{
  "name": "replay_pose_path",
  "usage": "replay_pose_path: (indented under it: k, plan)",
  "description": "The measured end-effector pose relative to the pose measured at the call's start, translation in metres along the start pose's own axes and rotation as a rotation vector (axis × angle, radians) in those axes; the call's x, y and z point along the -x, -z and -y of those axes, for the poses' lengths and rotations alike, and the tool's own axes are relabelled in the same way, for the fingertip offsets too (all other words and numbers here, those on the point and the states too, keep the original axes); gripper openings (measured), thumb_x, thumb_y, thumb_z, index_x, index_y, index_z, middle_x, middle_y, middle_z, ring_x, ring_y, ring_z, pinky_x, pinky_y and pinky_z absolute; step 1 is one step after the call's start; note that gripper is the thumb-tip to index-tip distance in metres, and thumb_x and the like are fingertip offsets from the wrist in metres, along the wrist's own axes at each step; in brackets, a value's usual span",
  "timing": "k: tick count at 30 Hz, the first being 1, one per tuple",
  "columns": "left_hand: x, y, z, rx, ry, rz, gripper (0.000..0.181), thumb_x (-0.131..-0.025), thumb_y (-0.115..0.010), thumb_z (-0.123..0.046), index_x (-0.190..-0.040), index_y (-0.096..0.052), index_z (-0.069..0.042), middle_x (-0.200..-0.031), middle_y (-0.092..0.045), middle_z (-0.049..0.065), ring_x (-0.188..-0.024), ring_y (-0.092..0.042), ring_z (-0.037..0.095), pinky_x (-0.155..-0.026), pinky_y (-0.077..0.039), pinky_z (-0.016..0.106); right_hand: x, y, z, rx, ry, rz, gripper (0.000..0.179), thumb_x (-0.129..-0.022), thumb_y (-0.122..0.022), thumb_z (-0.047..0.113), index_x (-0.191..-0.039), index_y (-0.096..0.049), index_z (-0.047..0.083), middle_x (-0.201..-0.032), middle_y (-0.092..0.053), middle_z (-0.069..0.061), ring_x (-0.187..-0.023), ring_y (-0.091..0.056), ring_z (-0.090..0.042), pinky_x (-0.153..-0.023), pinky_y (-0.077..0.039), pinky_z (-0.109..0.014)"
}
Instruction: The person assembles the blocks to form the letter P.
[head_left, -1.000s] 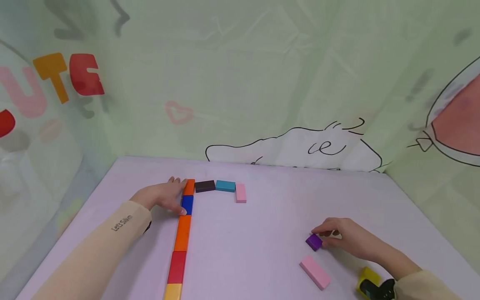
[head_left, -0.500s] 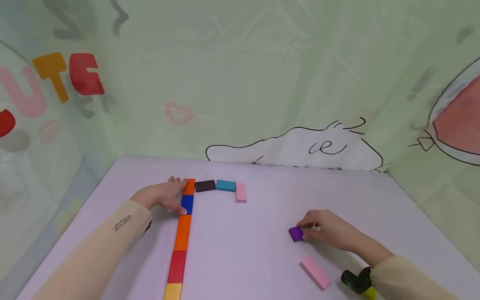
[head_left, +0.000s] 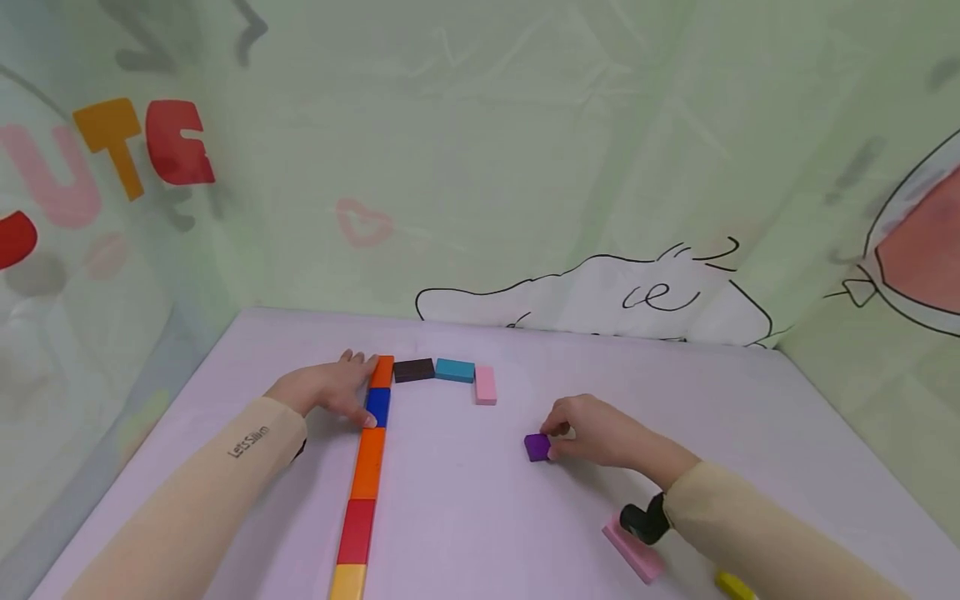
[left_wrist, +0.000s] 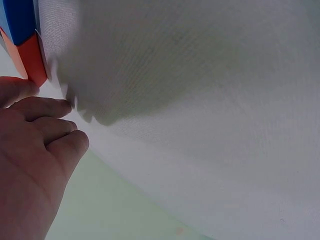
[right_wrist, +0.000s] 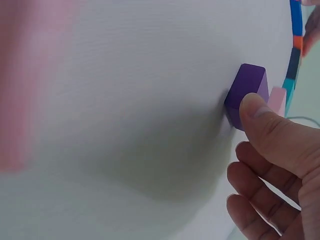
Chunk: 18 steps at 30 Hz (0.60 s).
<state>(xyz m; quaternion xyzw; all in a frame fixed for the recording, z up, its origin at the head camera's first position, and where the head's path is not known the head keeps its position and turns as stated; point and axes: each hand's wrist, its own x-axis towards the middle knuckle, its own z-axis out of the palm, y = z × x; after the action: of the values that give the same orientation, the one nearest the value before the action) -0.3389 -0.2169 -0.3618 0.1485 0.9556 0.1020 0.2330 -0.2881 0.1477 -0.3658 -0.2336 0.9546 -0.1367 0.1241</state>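
Note:
My right hand (head_left: 600, 429) pinches a purple block (head_left: 537, 447) between thumb and fingers, over the middle of the table. In the right wrist view the thumb lies on the near side of this purple block (right_wrist: 247, 85). My left hand (head_left: 333, 387) rests at the far end of a straight row of blocks. Its fingertips touch the end orange block (head_left: 382, 372), and its thumb lies by the blue block (head_left: 378, 407). A dark brown block (head_left: 414, 371), a teal block (head_left: 454, 370) and a pink block (head_left: 485, 386) continue rightward from that end.
The row runs toward me through a longer orange block (head_left: 368, 463), a red block (head_left: 356, 532) and a yellow-orange block (head_left: 348, 582). Under my right wrist lie a loose pink block (head_left: 636, 557), partly covered, and a yellow block (head_left: 735, 586). Fabric walls (head_left: 480, 167) surround the table.
My right hand has carried the purple block leftward and away from me, nearer the short pink block. The left hand has stayed on the row.

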Motion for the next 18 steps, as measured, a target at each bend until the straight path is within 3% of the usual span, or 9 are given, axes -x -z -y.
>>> replay_pose_path:
  k: [6, 18]
  plan:
    - [0.000, -0.001, 0.000, 0.001, -0.009, -0.001, 0.101, -0.088, -0.079, -0.032, -0.160, -0.019, 0.004, -0.166, -0.016, 0.033, -0.156, -0.008, 0.050, -0.125, -0.015, 0.066, -0.027, -0.003, 0.018, 0.025, -0.023, 0.019, 0.020, -0.084, -0.084, 0.013, -0.103, -0.079, 0.008, -0.094, -0.072, 0.001, -0.089, -0.063, -0.013, -0.085, -0.059, -0.033]
    - [-0.002, -0.001, 0.002, 0.005, -0.007, 0.005, 0.098, -0.090, -0.077, -0.031, -0.161, -0.018, 0.004, -0.167, -0.015, 0.032, -0.157, -0.008, 0.049, -0.126, -0.013, 0.065, -0.065, -0.014, 0.048, -0.066, -0.005, -0.010, 0.025, -0.087, -0.083, 0.015, -0.110, -0.078, 0.007, -0.100, -0.073, -0.001, -0.092, -0.062, -0.013, -0.089, -0.058, -0.032]
